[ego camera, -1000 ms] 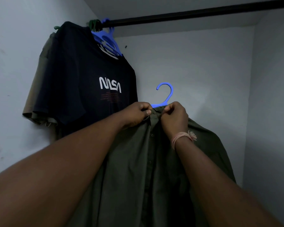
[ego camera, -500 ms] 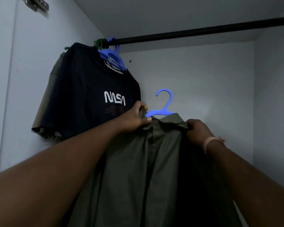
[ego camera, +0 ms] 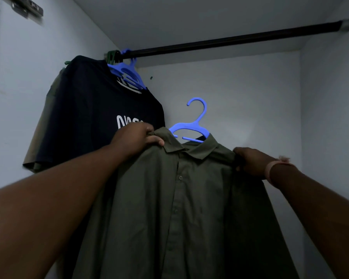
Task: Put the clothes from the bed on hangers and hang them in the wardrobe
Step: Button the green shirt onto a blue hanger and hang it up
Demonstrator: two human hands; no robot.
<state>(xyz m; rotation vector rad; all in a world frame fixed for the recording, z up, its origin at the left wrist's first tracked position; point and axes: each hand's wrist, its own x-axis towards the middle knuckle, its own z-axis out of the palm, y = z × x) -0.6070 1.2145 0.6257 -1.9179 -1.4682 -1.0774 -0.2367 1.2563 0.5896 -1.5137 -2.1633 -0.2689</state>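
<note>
The shirt [ego camera: 169, 198] sits on a blue hanger [ego camera: 191, 127] held below the rod [ego camera: 230, 40], not hooked; a shoulder could slide off if the lift tilts, or the hook could miss the rod. The left hand [ego camera: 137, 137] pinches the collar's edge, and the right hand [ego camera: 252, 162] grips the other shoulder, both arms stretched upward.

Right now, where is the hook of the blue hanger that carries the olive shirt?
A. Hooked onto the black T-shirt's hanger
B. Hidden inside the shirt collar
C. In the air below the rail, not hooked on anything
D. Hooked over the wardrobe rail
C: the blue hanger stands free below the rail, while the left hand and right hand hold up the olive shirt at its shoulders.
</note>
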